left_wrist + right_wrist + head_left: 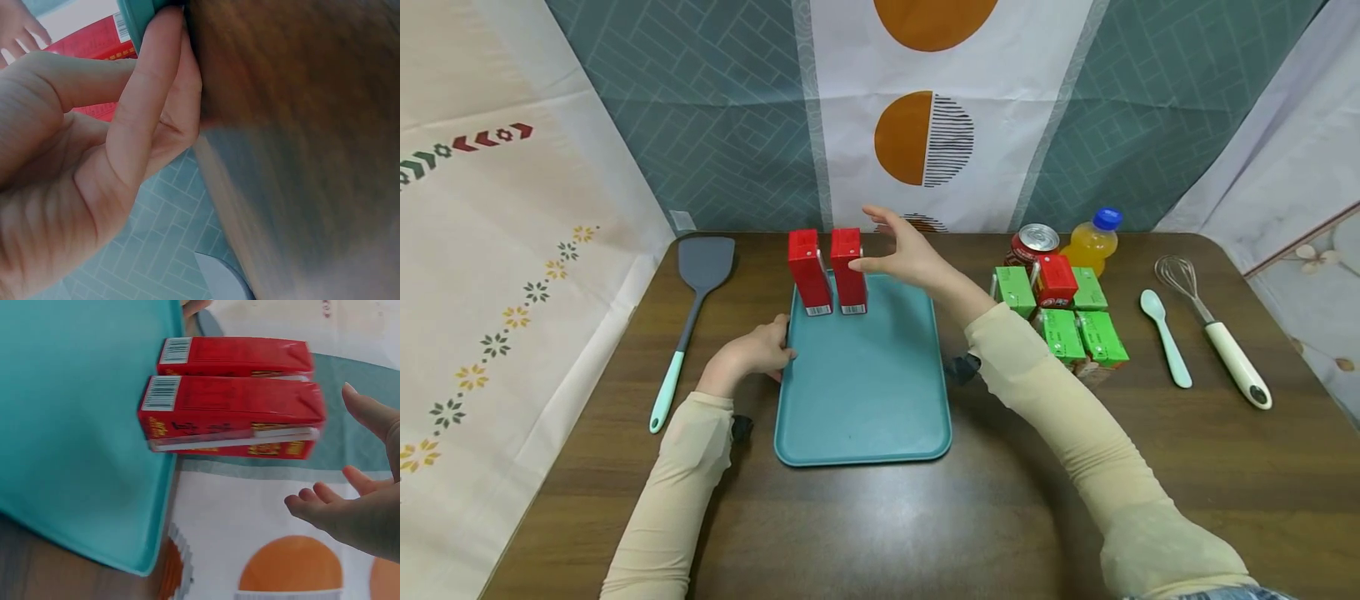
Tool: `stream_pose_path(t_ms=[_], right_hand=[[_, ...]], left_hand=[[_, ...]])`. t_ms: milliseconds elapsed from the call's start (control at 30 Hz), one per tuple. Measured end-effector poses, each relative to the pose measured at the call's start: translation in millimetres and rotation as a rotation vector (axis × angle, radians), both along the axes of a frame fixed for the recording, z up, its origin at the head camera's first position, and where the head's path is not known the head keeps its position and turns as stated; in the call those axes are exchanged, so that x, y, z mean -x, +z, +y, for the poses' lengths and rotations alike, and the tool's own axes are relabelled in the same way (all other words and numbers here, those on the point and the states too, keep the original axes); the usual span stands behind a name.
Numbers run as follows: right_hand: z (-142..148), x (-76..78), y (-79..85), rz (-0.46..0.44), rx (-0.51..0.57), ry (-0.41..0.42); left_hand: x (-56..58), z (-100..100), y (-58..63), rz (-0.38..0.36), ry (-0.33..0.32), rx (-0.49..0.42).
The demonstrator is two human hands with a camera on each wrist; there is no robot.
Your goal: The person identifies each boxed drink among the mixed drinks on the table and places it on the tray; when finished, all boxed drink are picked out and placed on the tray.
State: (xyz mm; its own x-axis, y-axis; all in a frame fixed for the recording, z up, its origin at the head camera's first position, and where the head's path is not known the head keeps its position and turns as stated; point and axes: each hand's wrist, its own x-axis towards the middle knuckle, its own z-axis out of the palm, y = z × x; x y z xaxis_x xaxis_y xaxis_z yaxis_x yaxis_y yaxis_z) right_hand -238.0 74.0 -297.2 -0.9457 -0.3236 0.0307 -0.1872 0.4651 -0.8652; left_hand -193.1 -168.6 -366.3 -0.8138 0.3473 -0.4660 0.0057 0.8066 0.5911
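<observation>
A teal tray (865, 383) lies on the table, and two red drink cartons (810, 271) stand upright side by side at its far left corner. My left hand (763, 346) pinches the tray's left rim; the left wrist view shows thumb and finger at that edge. Beside the right-hand red carton (231, 412), my right hand (906, 254) is spread with nothing in it. In the right wrist view a gap shows between its fingers (312, 503) and the carton's top. A straw in a clear sleeve runs along that carton's side.
Several green cartons (1060, 333) cluster on the right with one red carton (1054, 279), a soda can (1033, 243) and an orange juice bottle (1092, 242). Farther right lie a small spoon (1167, 342) and a whisk (1217, 333). A grey spatula (703, 267) lies on the left.
</observation>
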Motion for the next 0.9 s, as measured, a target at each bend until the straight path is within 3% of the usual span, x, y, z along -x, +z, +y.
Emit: stream_pose_path(t_ms=[200,367,667,900], right_hand=[[29,-37.9,29.3,-0.003,0.088,0.049],[60,-71.7,47.1,0.047,0.084,0.092],[136,-98.0,31.7,0.189,-0.048,0.072],[181,-119.9,27.6,0.129,-0.203,-0.027]], left_hand=[[1.6,0,-0.2,0.0,0.004,-0.009],[3.2,-1,0.8,0.006,0.002,-0.007],[4.3,0,1.2,-0.007,0.006,0.005],[0.6,0,0.2,0.0,0.007,0.001]])
